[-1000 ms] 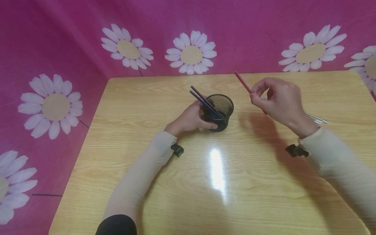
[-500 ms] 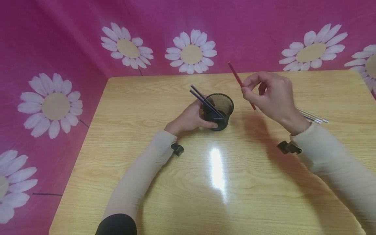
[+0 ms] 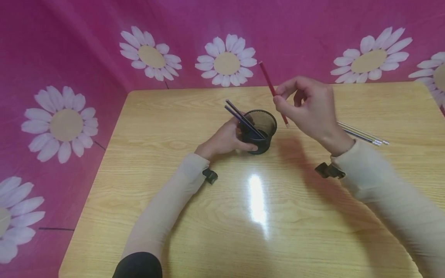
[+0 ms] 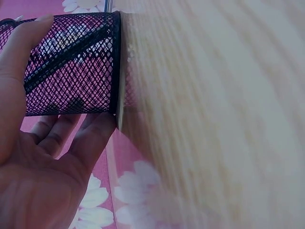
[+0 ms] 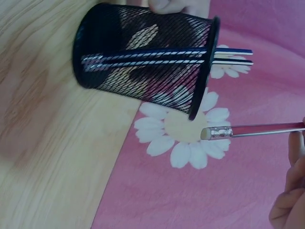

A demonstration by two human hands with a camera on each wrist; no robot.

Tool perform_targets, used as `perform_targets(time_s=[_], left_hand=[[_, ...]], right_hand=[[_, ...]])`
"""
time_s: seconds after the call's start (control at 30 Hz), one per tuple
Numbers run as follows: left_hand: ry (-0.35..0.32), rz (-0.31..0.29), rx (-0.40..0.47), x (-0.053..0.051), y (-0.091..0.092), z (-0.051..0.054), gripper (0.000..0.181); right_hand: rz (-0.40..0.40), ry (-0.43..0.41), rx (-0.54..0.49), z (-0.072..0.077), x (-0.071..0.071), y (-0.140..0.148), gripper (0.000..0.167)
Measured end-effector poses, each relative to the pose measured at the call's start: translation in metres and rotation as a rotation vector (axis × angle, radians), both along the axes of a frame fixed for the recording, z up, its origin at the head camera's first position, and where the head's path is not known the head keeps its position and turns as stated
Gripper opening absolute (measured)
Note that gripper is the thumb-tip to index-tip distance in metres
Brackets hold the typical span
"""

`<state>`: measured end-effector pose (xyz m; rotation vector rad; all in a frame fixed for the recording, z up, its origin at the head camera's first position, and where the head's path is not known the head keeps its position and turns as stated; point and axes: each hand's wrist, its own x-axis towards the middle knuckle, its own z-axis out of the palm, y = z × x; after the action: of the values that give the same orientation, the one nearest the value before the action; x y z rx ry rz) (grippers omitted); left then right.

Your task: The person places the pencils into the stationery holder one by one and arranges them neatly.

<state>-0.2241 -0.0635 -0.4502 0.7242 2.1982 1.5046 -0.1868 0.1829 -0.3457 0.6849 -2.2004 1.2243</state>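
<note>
A black mesh pencil cup (image 3: 264, 125) stands on the table, its mouth upward. My left hand (image 3: 226, 139) grips it from the left, thumb in front and fingers around the far side; the left wrist view shows the same hand (image 4: 57, 162) against the mesh. Two dark pencils (image 3: 243, 119) lean inside the cup toward the left. My right hand (image 3: 311, 106) pinches a red pencil (image 3: 267, 79) between thumb and forefinger, in the air right of the cup. The red pencil's eraser end (image 5: 217, 133) points down, apart from the cup's rim in the right wrist view.
Several pencils (image 3: 365, 134) with white erasers lie on the table to the right, partly hidden behind my right wrist. The wooden table (image 3: 167, 116) meets a pink flowered cloth (image 3: 285, 34) at its back and left edges.
My right hand has moved left and a little upward with the red pencil, closer to the cup. More of the pencils on the table show now. The left hand and the cup have stayed put.
</note>
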Motion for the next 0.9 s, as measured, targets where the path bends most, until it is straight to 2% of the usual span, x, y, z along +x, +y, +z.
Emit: perform_targets(time_s=[0.2,0.4,0.67,0.9], left_hand=[[-0.008,-0.003,0.009,0.000,0.000,0.000,0.088],[-0.003,-0.005,-0.002,0.000,0.000,0.000,0.087],[-0.013,-0.005,0.020,0.000,0.001,-0.001,0.088],[0.007,-0.013,0.001,-0.001,-0.001,-0.001,0.088]], right_hand=[[0.039,0.037,-0.066,0.003,-0.003,-0.014,0.006],[0.056,0.024,-0.115,-0.001,-0.007,-0.024,0.007],[0.025,-0.060,-0.163,-0.014,-0.013,-0.032,0.008],[-0.008,-0.134,-0.136,-0.025,-0.013,-0.037,0.006]])
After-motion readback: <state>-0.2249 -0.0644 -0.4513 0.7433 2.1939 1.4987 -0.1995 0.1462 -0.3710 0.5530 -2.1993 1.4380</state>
